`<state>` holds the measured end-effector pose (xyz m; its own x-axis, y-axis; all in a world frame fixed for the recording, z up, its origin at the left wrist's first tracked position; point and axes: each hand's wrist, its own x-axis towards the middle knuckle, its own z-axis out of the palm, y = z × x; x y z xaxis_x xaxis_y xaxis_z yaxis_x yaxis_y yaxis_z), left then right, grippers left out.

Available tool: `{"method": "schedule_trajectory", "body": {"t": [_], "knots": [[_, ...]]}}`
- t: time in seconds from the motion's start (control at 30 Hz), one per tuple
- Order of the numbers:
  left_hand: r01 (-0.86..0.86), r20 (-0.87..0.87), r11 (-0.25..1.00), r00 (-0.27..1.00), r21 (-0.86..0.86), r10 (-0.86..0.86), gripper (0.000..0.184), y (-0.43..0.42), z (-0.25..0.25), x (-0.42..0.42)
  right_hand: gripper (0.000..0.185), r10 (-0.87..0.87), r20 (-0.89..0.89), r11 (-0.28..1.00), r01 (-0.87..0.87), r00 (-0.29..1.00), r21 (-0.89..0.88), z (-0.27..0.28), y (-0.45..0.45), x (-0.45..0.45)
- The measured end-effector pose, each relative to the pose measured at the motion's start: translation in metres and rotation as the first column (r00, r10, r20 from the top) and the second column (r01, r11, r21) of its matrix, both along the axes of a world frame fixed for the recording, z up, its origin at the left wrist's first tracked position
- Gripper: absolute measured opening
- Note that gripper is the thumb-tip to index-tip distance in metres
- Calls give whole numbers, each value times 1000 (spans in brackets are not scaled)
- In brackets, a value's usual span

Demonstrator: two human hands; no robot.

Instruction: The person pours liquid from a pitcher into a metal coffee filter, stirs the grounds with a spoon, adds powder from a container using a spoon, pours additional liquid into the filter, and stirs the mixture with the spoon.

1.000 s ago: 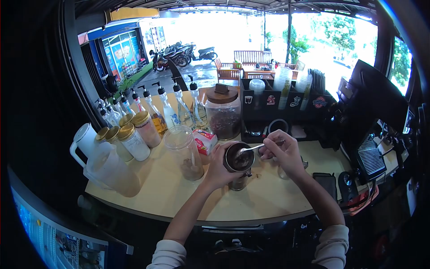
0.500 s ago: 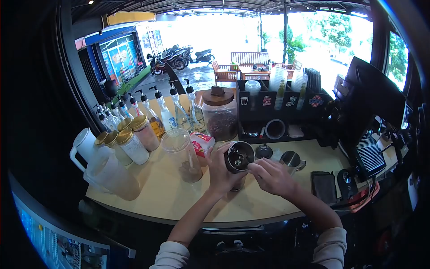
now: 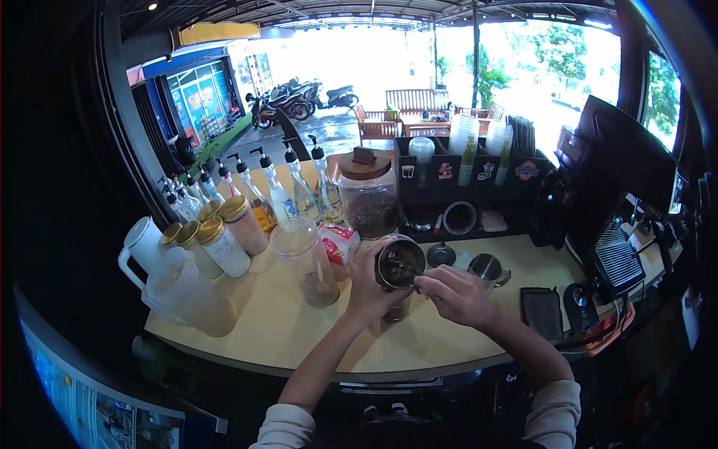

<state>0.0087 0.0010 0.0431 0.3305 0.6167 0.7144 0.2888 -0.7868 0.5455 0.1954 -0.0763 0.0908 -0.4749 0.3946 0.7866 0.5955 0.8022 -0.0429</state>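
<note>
Metal cup [image 3: 400,262] is resting in the grip of the left hand [image 3: 368,288], its fingers curling around the side and its open mouth tilting toward the camera, above the middle of the counter [image 3: 277,340]. The right hand [image 3: 458,298] is pinching a spoon [image 3: 404,267] with closed fingers at the cup's four o'clock rim; the handle is mostly hiding behind them, and the bowl is reaching into the dark contents. A small glass [image 3: 395,311] is standing under the cup, partly hidden. Taking the cup as the clock's centre, a clear tall container [image 3: 305,262] is standing at nine, a red-and-white packet [image 3: 339,243] is lying near ten, and a wooden-lidded jar [image 3: 367,198] is standing at eleven. A black organizer [image 3: 471,196] is holding plastic cups [image 3: 465,138] at one. Toward three, a dark round lid [image 3: 441,256] is lying near a metal pitcher [image 3: 486,268].
</note>
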Motion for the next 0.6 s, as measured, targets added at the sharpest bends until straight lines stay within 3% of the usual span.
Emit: {"method": "schedule_trajectory", "body": {"t": [0.37,0.5,0.6], "knots": [[110,-2,993,994,-39,-110,87,9,-2,-5,38,-39,-15,999,40,999,37,1,6,4],[111,13,994,994,-23,-111,88,11,-2,-6,37,33,66,998,-30,997,-46,4,0,1],[97,-14,995,995,-3,-97,89,8,0,-5,33,-79,28,995,77,996,69,8,6,4]]}}
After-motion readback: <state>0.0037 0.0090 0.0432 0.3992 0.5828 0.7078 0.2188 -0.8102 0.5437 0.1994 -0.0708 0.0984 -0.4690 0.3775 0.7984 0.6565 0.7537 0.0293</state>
